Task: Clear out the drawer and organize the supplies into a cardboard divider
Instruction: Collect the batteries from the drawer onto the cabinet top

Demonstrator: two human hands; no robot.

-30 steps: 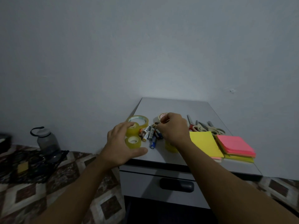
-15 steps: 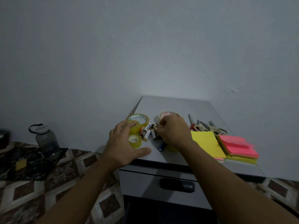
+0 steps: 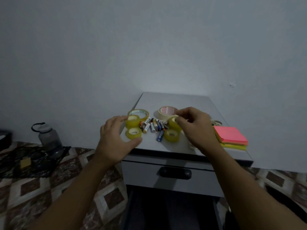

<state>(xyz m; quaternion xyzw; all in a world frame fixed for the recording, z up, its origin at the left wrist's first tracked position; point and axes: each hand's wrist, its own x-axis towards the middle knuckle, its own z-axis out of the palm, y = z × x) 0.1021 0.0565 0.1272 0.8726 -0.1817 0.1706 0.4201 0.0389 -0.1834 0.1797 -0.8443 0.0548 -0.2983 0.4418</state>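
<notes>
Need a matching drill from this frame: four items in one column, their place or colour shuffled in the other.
1 batteries
2 pink sticky notes
3 water bottle
4 masking tape roll

A on the floor, left of the cabinet
B cream, with red print inside
C heaped mid-top between yellow tape rolls
D right edge of the top, stacked on yellow notes

Pairs: 1-C, 2-D, 3-A, 4-B

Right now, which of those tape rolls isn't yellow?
The cream roll at the back, by the right hand. It is opaque with red print inside; the rest are see-through yellow rolls.
</notes>
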